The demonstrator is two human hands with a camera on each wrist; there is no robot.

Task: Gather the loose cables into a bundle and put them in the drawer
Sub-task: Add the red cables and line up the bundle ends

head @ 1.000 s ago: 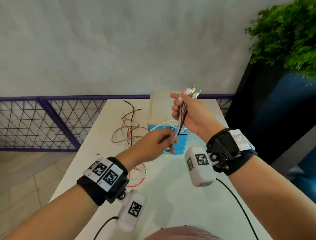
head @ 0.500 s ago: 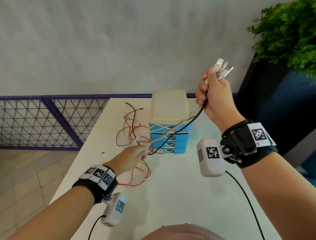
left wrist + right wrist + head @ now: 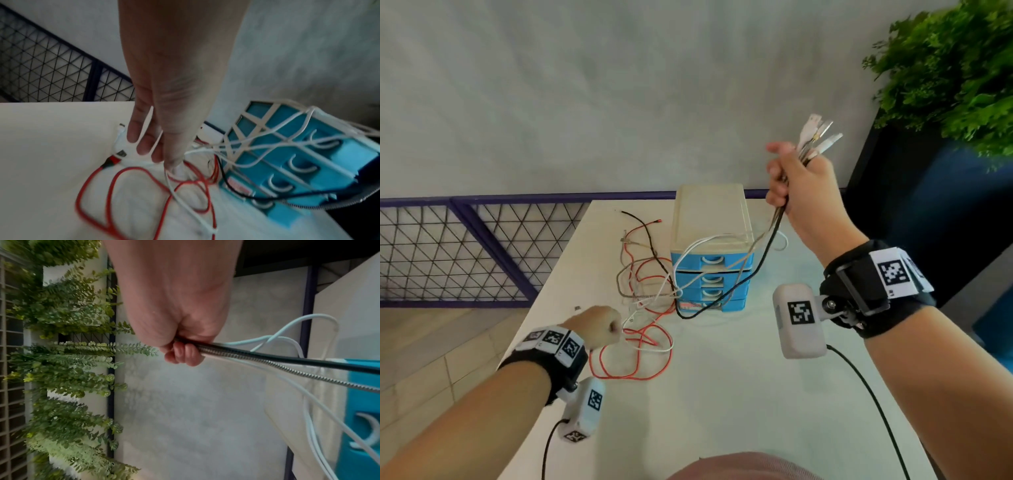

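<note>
My right hand [image 3: 801, 181] is raised above the table's right side and grips a bundle of cables, whose USB plugs [image 3: 818, 135] stick out above the fist. In the right wrist view my fingers [image 3: 183, 353] curl round a metal-sheathed cable [image 3: 287, 368], a black one and white ones. The strands hang across the blue drawer unit [image 3: 710, 219] down to a tangle with a red cable [image 3: 633, 363]. My left hand [image 3: 599, 325] is low at the table's left and pinches a white cable [image 3: 185, 199] between thumb and fingers. All drawers look closed.
The white table [image 3: 722, 411] ends close behind the drawer unit, with a purple mesh railing [image 3: 448, 253] beyond its left edge. A dark planter [image 3: 914, 212] with a green plant [image 3: 955, 68] stands at the right. Thin black and red wires [image 3: 643, 226] lie left of the drawers.
My right hand has lifted the plug ends up and to the right. My left hand has slid down along the cables, away from the right hand, to the table at the left.
</note>
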